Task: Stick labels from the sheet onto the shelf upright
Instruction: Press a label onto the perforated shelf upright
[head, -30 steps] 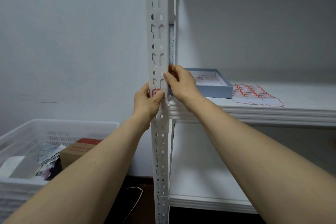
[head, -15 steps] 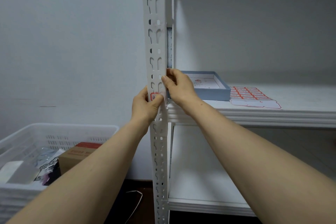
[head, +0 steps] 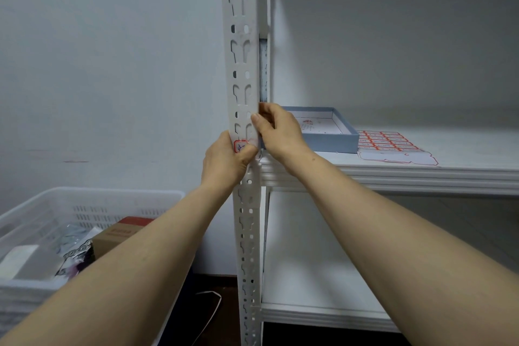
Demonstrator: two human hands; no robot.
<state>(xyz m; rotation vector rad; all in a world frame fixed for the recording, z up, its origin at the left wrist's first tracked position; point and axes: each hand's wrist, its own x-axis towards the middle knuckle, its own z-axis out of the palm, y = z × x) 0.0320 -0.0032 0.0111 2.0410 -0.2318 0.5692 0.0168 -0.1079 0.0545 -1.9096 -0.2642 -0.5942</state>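
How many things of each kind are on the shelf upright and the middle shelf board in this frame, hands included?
Label stuck on the shelf upright: 1
Hands on the upright, left hand and right hand: 2
Label sheet on the shelf board: 1
Shallow blue box on the board: 1
Total: 5

L hand (head: 224,161), R hand (head: 281,132) fwd, curled

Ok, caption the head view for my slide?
Left hand, gripping the white perforated metal shelf upright, thumbs down a red-bordered paper label; right hand grips too.
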